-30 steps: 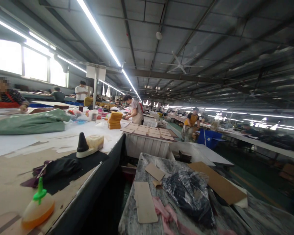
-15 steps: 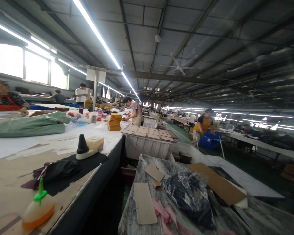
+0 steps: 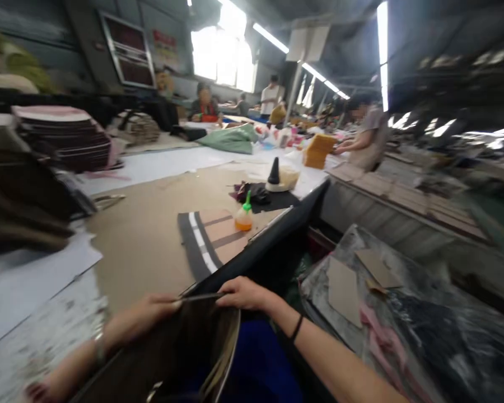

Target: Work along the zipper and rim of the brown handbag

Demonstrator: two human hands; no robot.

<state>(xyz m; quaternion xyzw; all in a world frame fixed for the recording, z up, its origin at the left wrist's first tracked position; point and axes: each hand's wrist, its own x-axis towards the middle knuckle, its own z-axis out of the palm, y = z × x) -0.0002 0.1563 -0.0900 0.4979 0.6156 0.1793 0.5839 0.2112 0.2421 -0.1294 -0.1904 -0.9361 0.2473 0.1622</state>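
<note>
My left hand (image 3: 153, 309) and my right hand (image 3: 244, 293) are both closed on the top edge of a dark brown bag piece (image 3: 180, 347) at the near edge of the long worktable (image 3: 151, 240). The edge runs between the two hands as a thin strip. The piece curves down toward my lap, with a pale rim along its right side. An orange glue bottle with a green cap (image 3: 244, 214) stands on the table beyond my hands, next to a grey and tan striped panel (image 3: 208, 238).
A black cone on a white base (image 3: 274, 175) and dark scraps lie farther along the table. Stacked material (image 3: 63, 137) sits at the left. A side table (image 3: 403, 302) at the right carries cardboard pieces and plastic. Several people work at the back.
The view has swung down and to the left from the hall to the worktable. Both of my hands have come into view, gripping the bag piece.
</note>
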